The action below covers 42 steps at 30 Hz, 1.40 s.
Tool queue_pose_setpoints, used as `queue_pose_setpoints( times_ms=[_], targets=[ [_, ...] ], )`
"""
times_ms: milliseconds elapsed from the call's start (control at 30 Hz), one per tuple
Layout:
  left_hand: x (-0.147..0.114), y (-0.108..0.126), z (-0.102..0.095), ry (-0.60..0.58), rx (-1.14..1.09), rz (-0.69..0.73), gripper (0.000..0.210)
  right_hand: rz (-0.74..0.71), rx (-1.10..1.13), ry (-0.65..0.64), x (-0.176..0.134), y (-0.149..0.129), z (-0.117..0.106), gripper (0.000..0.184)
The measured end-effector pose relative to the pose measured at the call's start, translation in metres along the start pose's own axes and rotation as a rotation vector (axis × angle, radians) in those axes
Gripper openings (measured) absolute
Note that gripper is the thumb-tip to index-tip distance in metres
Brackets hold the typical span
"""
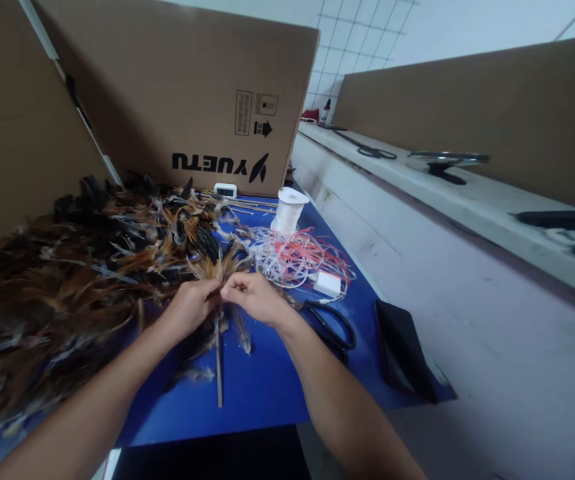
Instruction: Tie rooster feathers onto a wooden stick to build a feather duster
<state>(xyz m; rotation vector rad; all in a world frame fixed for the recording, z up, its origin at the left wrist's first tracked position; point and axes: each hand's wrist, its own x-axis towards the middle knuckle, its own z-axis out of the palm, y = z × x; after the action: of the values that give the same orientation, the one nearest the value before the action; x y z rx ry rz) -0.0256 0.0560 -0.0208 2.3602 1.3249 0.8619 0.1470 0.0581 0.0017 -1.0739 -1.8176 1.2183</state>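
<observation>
My left hand (193, 305) is closed around the base of a bunch of brown and black feathers (220, 267), which fan out above the fingers. Below the hands a thin wooden stick (219, 363) points down toward the table's front edge, and its upper end disappears under the feathers and fingers. Right beside the left hand, my right hand (253, 293) has thumb and forefinger pinched together at the same spot. What it pinches is too small to make out. A few loose feathers (242, 333) hang or lie just below.
A large feather pile (67, 287) covers the left of the blue table (267, 380). To the right are tangled red and white ribbons (302, 257), a white spool (288, 208), black-handled scissors (334, 327) and a dark phone-like case (404, 350). Cardboard boxes (177, 87) stand behind.
</observation>
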Motion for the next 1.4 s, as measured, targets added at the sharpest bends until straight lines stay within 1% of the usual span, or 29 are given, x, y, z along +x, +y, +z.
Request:
queue_pose_setpoints(
  times_ms=[67,133,200,267,300,333,400,467,533,633,733,900,967,1033,1133,1200,1400],
  targets=[
    [0.0,0.0,-0.002,-0.012,-0.002,-0.02,0.017,-0.05,0.157,-0.039,-0.001,-0.005,-0.003,0.019],
    [-0.001,-0.001,-0.003,-0.022,-0.029,-0.055,0.014,-0.07,0.321,-0.057,-0.001,-0.006,-0.007,0.028],
    [-0.001,-0.002,-0.003,-0.026,-0.058,-0.09,0.012,-0.065,0.394,0.001,0.0,-0.002,-0.012,0.032],
    [0.0,-0.004,-0.003,-0.039,-0.088,-0.117,0.011,-0.083,0.311,0.102,0.003,0.005,-0.013,0.022],
    [0.0,-0.005,-0.002,-0.042,-0.103,-0.129,0.011,-0.105,0.221,0.14,0.004,0.009,-0.012,0.018],
    [0.0,-0.006,-0.002,-0.042,-0.12,-0.137,0.011,-0.13,0.117,0.159,0.005,0.013,-0.01,0.019],
    [0.0,-0.007,-0.001,-0.038,-0.152,-0.136,0.01,-0.177,-0.079,0.144,0.006,0.019,-0.005,0.027],
    [0.0,-0.007,-0.001,-0.033,-0.172,-0.121,0.011,-0.217,-0.211,0.102,0.005,0.021,0.001,0.031],
    [0.0,-0.006,-0.002,-0.037,-0.183,-0.111,0.013,-0.27,-0.301,0.084,0.004,0.022,0.005,0.027],
    [0.001,-0.005,-0.002,-0.04,-0.207,-0.13,0.012,-0.331,-0.406,0.088,0.003,0.021,0.005,0.017],
    [0.0,-0.006,-0.002,-0.044,-0.252,-0.165,0.009,-0.343,-0.447,0.073,0.002,0.019,0.003,0.017],
    [-0.001,-0.013,0.002,-0.057,-0.347,-0.199,0.007,-0.273,-0.385,0.058,0.001,0.016,0.0,0.016],
    [-0.001,-0.016,0.003,-0.062,-0.364,-0.196,0.008,-0.214,-0.349,0.067,0.001,0.018,0.0,0.015],
    [-0.001,-0.017,0.003,-0.048,-0.334,-0.182,0.011,-0.12,-0.281,0.069,0.002,0.022,0.002,0.014],
    [-0.001,-0.015,0.002,0.015,-0.231,-0.155,0.015,0.042,-0.116,0.068,0.004,0.029,0.009,0.01],
    [-0.001,-0.013,0.001,0.066,-0.173,-0.16,0.014,0.097,-0.016,0.091,0.006,0.033,0.015,0.008],
    [-0.001,-0.004,0.002,0.186,-0.099,-0.208,0.011,0.099,0.154,0.175,0.008,0.036,0.026,0.01]
  ],
)
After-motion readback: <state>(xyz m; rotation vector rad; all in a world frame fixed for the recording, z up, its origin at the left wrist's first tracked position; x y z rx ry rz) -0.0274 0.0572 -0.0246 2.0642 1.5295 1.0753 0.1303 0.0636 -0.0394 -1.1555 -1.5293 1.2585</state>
